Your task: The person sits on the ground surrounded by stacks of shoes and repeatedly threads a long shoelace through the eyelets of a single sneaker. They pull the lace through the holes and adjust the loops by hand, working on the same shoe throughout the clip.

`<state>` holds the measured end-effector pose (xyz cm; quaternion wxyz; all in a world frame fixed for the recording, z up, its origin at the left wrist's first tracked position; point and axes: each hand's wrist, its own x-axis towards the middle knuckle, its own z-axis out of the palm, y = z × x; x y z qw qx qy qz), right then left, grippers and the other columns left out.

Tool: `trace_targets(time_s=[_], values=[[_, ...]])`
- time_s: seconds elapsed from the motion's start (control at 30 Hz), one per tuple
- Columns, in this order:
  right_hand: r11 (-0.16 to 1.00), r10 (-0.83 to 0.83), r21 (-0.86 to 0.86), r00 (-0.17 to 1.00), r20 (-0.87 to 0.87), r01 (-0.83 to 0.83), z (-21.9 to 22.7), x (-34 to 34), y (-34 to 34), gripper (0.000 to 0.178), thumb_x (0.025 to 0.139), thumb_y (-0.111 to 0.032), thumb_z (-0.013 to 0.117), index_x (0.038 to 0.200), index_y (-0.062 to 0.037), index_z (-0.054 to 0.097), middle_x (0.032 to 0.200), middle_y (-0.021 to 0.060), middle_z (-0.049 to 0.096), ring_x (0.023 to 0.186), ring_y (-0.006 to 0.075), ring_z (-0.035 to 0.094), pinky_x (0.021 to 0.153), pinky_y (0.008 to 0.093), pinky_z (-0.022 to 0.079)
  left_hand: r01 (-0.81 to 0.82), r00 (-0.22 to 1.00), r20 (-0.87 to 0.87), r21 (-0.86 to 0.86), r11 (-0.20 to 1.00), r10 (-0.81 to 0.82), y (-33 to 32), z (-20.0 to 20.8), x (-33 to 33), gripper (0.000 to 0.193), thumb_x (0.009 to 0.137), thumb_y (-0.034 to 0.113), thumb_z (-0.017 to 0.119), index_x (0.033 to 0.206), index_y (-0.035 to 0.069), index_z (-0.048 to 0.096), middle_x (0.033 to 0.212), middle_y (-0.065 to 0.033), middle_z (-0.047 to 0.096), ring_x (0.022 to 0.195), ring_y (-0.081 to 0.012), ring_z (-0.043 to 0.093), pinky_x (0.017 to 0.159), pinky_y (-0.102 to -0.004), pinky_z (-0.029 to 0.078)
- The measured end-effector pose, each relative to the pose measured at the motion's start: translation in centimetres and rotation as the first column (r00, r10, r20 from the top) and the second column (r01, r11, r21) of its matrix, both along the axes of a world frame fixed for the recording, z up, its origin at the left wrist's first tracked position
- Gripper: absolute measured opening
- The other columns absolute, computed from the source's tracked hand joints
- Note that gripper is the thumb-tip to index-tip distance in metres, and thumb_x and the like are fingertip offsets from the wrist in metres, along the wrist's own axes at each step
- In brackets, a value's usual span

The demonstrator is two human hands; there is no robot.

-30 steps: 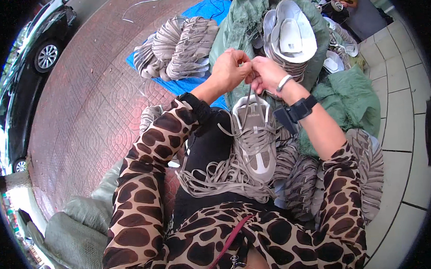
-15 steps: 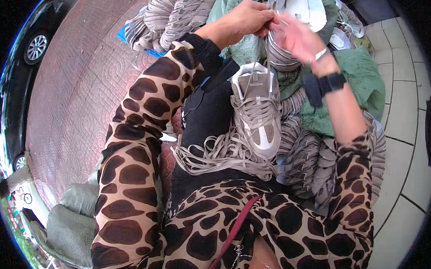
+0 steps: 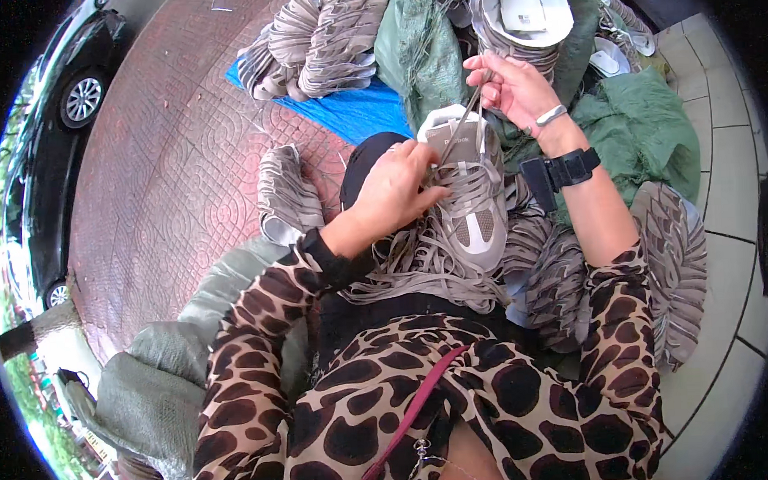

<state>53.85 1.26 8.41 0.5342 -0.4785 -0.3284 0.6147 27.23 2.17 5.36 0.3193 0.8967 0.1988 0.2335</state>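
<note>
A taupe and white shoe upper [image 3: 475, 226] lies toe toward me on my lap, its laces threaded across the front. My right hand [image 3: 518, 93] is raised beyond the tongue, fingers pinched on a taupe shoelace [image 3: 460, 129]. That lace slants down toward my left hand [image 3: 395, 189], which is at the upper's left edge with its fingers curled round the lace's lower part; the exact grip is partly hidden. A loose heap of taupe laces [image 3: 411, 281] is spread over my dark-clothed thighs, against the toe.
Stacked shoe uppers [image 3: 322, 43] rest on a blue sheet [image 3: 346, 114], with another stack [image 3: 287, 193] on the red paving. Green woven sacks [image 3: 642, 129] and more bundled uppers [image 3: 673, 272] are at my right. A grey-green sack [image 3: 152, 383] sits at lower left; a black car [image 3: 74, 90] stands beyond.
My left hand has come down and nearer to the upper's left edge. The right hand has moved slightly lower, and the lace now stretches slanting between the hands.
</note>
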Motion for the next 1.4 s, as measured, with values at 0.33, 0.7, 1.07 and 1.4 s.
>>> trace_targets(time_s=[0.33,0.7,1.07,1.4], values=[[0.999,-0.046,0.022,0.996,0.08,0.044,2.8,-1.6,-2.7,0.037,0.099,-0.033,0.05,0.108,0.0004,0.062,0.084,0.004,0.064,0.059,0.0053,0.05,0.06,0.0224,0.048,-0.353,0.929,-0.149,-0.084,0.932,0.339,-1.0,-0.6,2.5,0.015,0.08,0.018,0.062,0.077,0.004,0.058,0.076,-0.0173,0.062,0.072,-0.0374,0.062,0.063,-0.0458,0.049],[0.995,-0.097,0.027,0.981,0.167,0.094,3.1,-1.9,-3.4,0.035,0.099,-0.034,0.051,0.11,-0.0035,0.063,0.1,0.0033,0.064,0.062,0.0038,0.051,0.059,0.0223,0.048,0.043,0.999,0.007,-0.536,0.843,-0.047,-0.1,-0.8,0.0,0.017,0.083,0.016,0.068,0.09,0.001,0.07,0.082,-0.0105,0.067,0.076,-0.0158,0.063,0.071,-0.0295,0.049],[0.997,-0.066,0.044,0.99,0.123,0.061,2.8,-1.7,-3.2,0.035,0.098,-0.033,0.052,0.103,-0.0016,0.065,0.093,0.0051,0.065,0.061,0.0049,0.053,0.058,0.0235,0.05,-0.055,0.997,-0.043,0.216,0.975,0.066,-1.7,2.3,1.4,0.021,0.079,0.02,0.071,0.095,0.008,0.066,0.085,-0.0078,0.059,0.077,-0.0274,0.061,0.067,-0.0384,0.047],[0.998,-0.047,0.054,0.985,0.166,0.039,2.8,-1.2,-3.5,0.033,0.1,-0.03,0.05,0.105,-0.0011,0.065,0.089,0.0051,0.065,0.062,0.0049,0.055,0.056,0.0215,0.048,0.152,0.964,-0.266,0.548,0.823,0.0,-2.5,1.7,7.7,0.02,0.074,0.025,0.067,0.085,0.012,0.057,0.08,-0.0057,0.059,0.081,-0.024,0.061,0.072,-0.0377,0.041]])
